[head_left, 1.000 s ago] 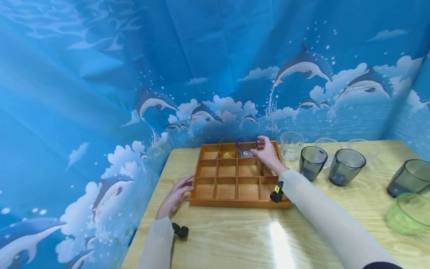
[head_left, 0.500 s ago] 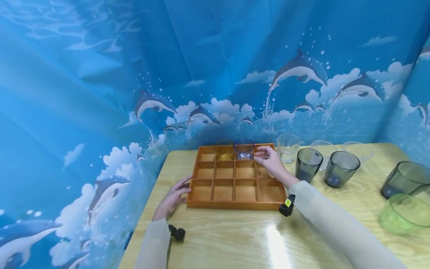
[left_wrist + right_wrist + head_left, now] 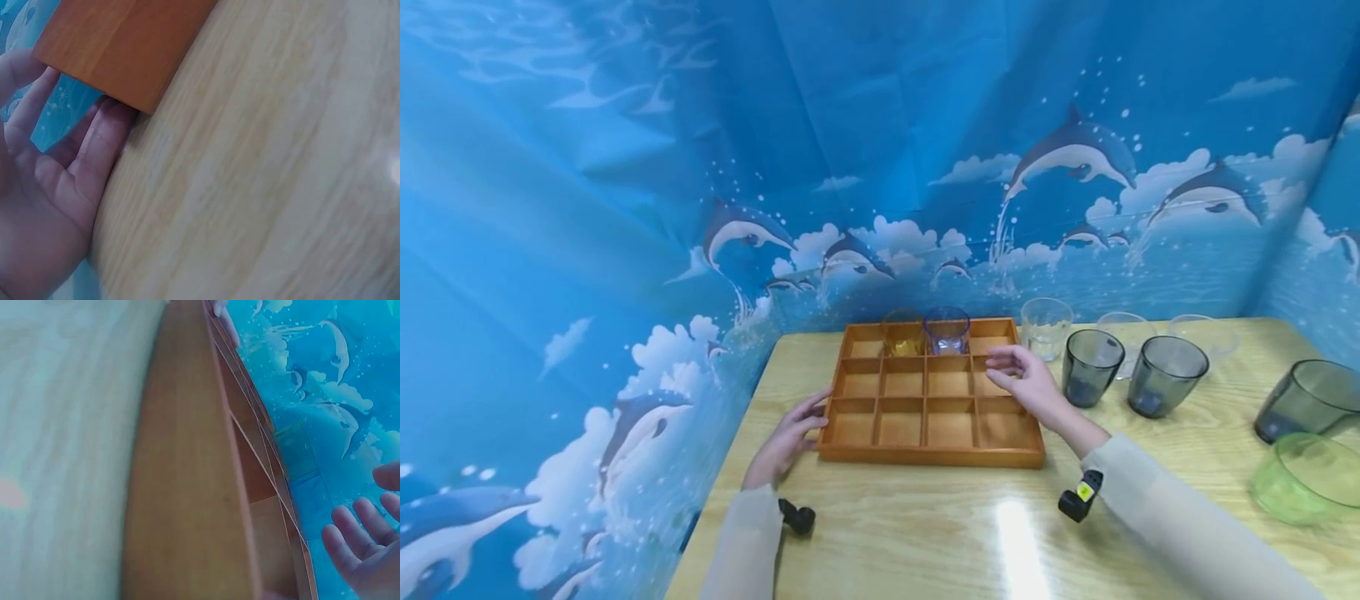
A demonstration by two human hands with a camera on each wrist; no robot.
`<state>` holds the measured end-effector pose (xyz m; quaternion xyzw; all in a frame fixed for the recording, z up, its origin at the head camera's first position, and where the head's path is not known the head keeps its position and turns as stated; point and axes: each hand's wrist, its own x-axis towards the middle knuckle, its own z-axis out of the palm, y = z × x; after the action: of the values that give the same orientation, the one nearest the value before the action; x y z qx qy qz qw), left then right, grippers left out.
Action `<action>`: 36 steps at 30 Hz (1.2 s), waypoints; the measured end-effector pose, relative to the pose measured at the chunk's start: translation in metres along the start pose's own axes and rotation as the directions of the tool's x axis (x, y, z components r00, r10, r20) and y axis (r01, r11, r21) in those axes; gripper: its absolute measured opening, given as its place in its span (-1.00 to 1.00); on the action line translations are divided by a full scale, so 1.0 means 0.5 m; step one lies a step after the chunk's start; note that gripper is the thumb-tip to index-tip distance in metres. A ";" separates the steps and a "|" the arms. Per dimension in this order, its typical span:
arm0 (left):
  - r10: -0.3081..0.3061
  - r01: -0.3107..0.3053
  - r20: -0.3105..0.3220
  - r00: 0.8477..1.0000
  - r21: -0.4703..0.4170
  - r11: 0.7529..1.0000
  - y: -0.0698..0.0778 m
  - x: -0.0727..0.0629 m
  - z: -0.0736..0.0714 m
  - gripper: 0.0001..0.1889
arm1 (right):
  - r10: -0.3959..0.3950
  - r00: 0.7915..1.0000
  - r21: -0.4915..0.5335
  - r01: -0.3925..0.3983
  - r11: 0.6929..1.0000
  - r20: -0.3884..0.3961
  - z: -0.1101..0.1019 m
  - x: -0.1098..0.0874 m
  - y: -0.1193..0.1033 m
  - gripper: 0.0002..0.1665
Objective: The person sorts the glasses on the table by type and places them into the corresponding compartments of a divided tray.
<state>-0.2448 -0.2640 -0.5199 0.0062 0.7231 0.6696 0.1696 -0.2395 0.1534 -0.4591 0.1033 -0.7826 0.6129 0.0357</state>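
The right hand [image 3: 1030, 387] has drawn back from the blue-rimmed glass [image 3: 947, 335] toward the right edge of the tray [image 3: 932, 456], fingers loosely parted, holding nothing. The glass stands beyond both hands, in the back row beside the yellow glass [image 3: 902, 338]. The left hand's [image 3: 788, 440] relaxed fingers seemingly touch the tray's left side.

Left hand [image 3: 787, 438] touches tray [image 3: 928, 456] at left edge. Right hand [image 3: 1032, 387] overlies right edge. Blue glass [image 3: 947, 337] occupies rear-edge compartment.
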 end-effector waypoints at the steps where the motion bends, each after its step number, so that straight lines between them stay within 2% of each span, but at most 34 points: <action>1: -0.003 0.003 -0.003 1.000 0.003 1.000 0.000 0.000 0.000 -0.46 | -0.004 1.000 -0.007 0.004 1.000 0.000 -0.003 -0.009 0.001 -0.59; 10: -0.008 0.008 -0.012 1.000 0.003 1.000 -0.002 0.004 -0.001 -0.45 | -0.030 0.998 -0.020 0.029 0.999 -0.059 -0.031 -0.086 -0.009 -0.60; 16: -0.011 0.011 -0.009 1.000 0.012 1.000 -0.003 0.004 -0.001 -0.45 | -0.077 0.990 -0.002 0.077 0.997 -0.116 -0.073 -0.128 0.012 -0.59; 21: -0.007 0.007 -0.013 1.000 0.005 1.000 -0.003 0.004 0.002 -0.45 | -0.058 0.988 -0.027 0.055 0.998 -0.145 -0.110 -0.161 0.016 -0.58; 25: -0.018 0.018 -0.019 1.000 0.000 1.000 -0.003 0.004 0.001 -0.46 | -0.051 0.987 -0.068 0.041 0.997 -0.155 -0.136 -0.184 0.014 -0.55; 32: -0.013 0.013 -0.012 1.000 -0.005 1.000 -0.005 0.006 0.000 -0.43 | -0.090 0.978 -0.223 0.046 0.974 -0.191 -0.185 -0.219 0.005 -0.53; 36: -0.016 0.016 -0.011 1.000 -0.017 1.000 -0.002 0.006 0.000 -0.43 | -0.113 0.971 -0.252 0.057 0.966 -0.211 -0.214 -0.240 0.002 -0.56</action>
<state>-0.2471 -0.2633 -0.5217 -0.0045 0.7184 0.6743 0.1710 -0.1300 0.2713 -0.4557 0.0620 -0.8379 0.5174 0.1625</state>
